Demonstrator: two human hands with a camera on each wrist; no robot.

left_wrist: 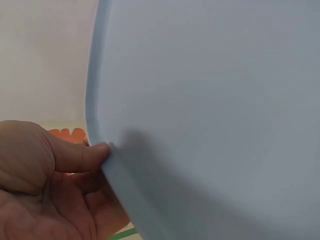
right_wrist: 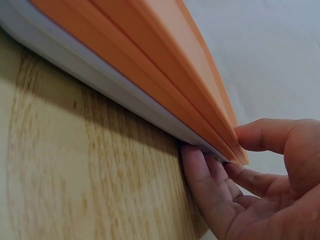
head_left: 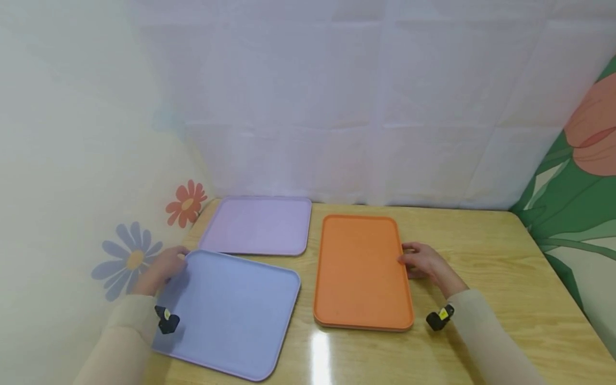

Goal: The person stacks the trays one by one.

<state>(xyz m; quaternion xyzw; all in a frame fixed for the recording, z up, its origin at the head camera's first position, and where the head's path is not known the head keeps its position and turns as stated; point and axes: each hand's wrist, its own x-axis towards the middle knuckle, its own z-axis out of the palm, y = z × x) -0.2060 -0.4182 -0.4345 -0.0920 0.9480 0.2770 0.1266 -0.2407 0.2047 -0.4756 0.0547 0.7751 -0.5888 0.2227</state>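
Near the left edge of the tabletop point(head_left: 495, 248), the left hand point(head_left: 167, 266) pinches the blue tray point(head_left: 231, 315) by its far left corner; midway between the left and right edges, the right hand point(head_left: 424, 261) grips the orange stack point(head_left: 362, 272) along its right side. Both look stiff, smooth, slightly slippery, probably light and sturdy; raised rims suit thumb over, fingers under.
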